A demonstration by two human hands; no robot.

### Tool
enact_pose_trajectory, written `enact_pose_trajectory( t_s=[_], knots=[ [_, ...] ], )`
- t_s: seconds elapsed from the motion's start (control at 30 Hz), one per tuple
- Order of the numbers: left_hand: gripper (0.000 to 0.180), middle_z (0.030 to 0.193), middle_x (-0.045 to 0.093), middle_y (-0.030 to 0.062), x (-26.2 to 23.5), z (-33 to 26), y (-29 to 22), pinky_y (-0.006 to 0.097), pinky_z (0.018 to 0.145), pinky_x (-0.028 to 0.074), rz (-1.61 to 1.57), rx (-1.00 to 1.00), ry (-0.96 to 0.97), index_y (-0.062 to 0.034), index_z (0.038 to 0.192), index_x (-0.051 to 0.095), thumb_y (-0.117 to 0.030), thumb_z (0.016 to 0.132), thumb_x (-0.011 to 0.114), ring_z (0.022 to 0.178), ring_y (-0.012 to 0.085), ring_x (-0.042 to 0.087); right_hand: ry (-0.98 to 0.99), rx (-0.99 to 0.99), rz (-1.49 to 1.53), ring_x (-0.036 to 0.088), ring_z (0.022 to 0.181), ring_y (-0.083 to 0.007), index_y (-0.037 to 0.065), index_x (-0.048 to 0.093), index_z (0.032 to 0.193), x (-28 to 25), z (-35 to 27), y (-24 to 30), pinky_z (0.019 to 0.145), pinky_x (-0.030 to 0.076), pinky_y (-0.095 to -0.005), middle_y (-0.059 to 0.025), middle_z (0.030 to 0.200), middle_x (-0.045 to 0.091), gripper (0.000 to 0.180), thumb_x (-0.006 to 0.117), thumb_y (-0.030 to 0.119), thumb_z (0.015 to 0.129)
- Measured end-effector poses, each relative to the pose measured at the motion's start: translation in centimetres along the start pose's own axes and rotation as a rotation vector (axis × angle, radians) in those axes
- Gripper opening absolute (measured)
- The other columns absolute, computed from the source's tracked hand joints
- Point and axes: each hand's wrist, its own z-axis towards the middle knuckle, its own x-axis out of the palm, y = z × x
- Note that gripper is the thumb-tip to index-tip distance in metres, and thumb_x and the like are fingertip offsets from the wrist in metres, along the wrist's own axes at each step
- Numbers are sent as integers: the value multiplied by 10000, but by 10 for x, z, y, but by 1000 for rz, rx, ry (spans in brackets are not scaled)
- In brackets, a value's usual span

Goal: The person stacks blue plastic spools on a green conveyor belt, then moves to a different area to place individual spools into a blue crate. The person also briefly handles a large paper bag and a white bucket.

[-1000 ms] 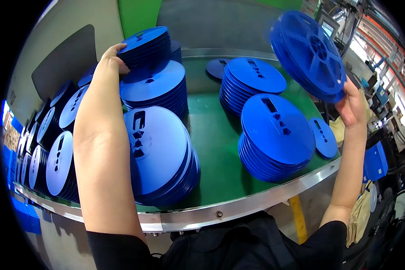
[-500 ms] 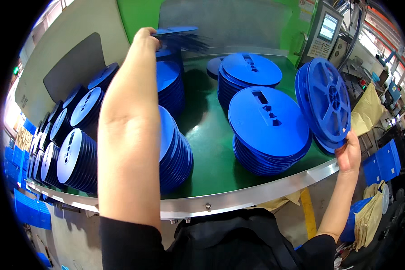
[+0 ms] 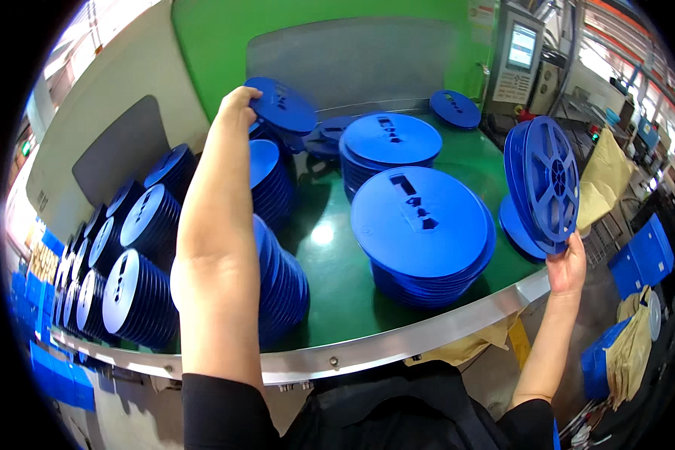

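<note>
My left hand (image 3: 238,106) reaches far across the green round table (image 3: 337,259) and grips the edge of one flat blue disc (image 3: 283,103), lifted and tilted above a stack at the back. My right hand (image 3: 568,266) holds an upright blue spoked reel (image 3: 547,182) by its lower rim at the table's right edge. A large stack of blue slotted discs (image 3: 424,225) lies between my arms. Another stack (image 3: 281,281) sits partly hidden behind my left forearm.
More disc stacks (image 3: 392,141) stand at the back, one loose disc (image 3: 454,107) beyond them. Rows of blue discs on edge (image 3: 131,296) line the left side. A control panel with a screen (image 3: 519,56) stands back right. Blue bins and tan bags (image 3: 637,330) lie on the right floor.
My left hand has lifted a disc off the back stack and holds it clear. My right hand with the reel has come lower and nearer the table's right edge.
</note>
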Motion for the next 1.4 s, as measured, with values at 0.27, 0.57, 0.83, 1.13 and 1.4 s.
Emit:
enact_pose_trajectory(
  t_s=[0.27,0.57,0.83,1.13,1.4],
  knots=[
    [305,1041,567,192,20,14,-35,474,830,508,-35,171,119,48,1041,536,106,743,569,897,320,600,-107,-149,72,587,1048,-203,-8,439,1258,-39,-1,1,909,497,-368,-123,1200,566,350,416,15,909],
    [431,965,579,129,76,7,79,367,729,496,-267,287,137,25,1088,509,175,684,509,786,217,576,-169,-241,11,536,1131,-218,-6,394,1310,-12,-38,-15,949,468,-371,-132,1275,511,424,430,-4,888],
    [179,983,633,101,40,86,166,386,714,492,161,-138,-299,0,956,609,-88,810,553,807,277,616,-156,-272,19,499,1188,-260,-20,332,1356,-13,-74,-8,1007,429,-416,-159,1317,475,492,413,-23,871],
    [487,1136,607,157,36,102,201,399,843,478,782,-209,-250,9,1132,576,-171,710,741,991,275,604,-124,-301,86,477,1211,-267,-9,304,1375,-17,-104,7,1023,410,-451,-165,1332,457,516,414,-50,872],
    [583,1149,582,224,45,49,200,446,819,494,545,-25,-205,27,1214,503,-99,702,752,1020,336,591,-277,-280,-32,485,1198,-248,1,310,1371,-14,-119,3,1002,431,-419,-146,1324,459,545,484,-24,855]
  ],
)
